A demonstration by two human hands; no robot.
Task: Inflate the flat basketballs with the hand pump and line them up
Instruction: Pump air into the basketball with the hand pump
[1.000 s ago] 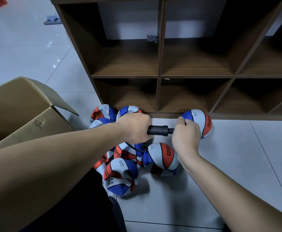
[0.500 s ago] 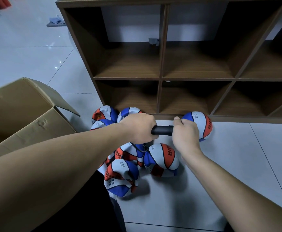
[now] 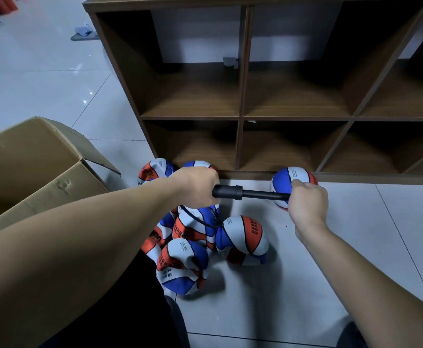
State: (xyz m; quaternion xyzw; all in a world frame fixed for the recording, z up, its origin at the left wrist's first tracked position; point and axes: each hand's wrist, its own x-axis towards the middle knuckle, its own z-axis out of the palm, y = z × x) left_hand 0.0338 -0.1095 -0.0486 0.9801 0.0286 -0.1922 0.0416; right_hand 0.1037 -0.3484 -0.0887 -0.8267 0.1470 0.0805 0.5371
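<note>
Glossy pale tiled floor (image 3: pixel 306 285) with light reflections; dark wooden cubby shelf (image 3: pixel 242 116) standing against white wall (image 3: pixel 195 33); open cardboard box (image 3: pixel 37 169) at left.

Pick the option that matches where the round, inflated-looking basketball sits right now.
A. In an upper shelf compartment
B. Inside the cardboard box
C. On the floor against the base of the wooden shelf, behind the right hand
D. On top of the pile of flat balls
C: the round basketball rests on the floor at the foot of the wooden shelf, just behind the right hand that grips the pump's handle end.
</note>
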